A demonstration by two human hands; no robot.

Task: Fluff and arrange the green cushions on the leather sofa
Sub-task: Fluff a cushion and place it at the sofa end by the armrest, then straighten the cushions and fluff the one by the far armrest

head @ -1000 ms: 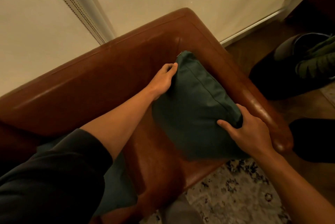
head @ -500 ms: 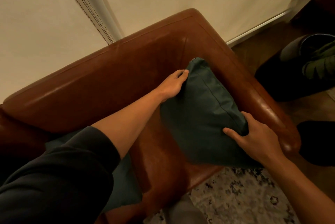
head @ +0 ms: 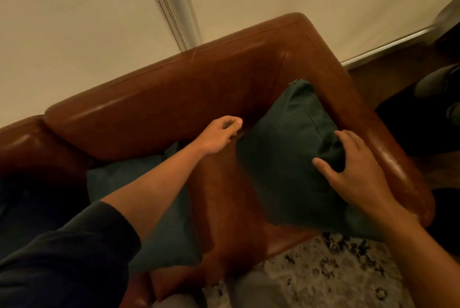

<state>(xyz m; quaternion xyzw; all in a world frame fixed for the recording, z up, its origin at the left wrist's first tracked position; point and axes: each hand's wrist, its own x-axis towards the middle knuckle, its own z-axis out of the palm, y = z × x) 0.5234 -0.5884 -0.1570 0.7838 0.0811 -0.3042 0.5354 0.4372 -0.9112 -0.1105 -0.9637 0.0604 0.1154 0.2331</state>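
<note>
Head view: second cushion (head: 159, 210) arm-hidden.

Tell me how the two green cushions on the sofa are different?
The cushion by the armrest stands propped up in the sofa's corner, while the cushion under the left arm lies flat on the seat. The propped cushion is in full view with the right hand touching it; the flat cushion is partly hidden by the arm. The left hand holds neither. Both are the same dark green fabric.
</note>
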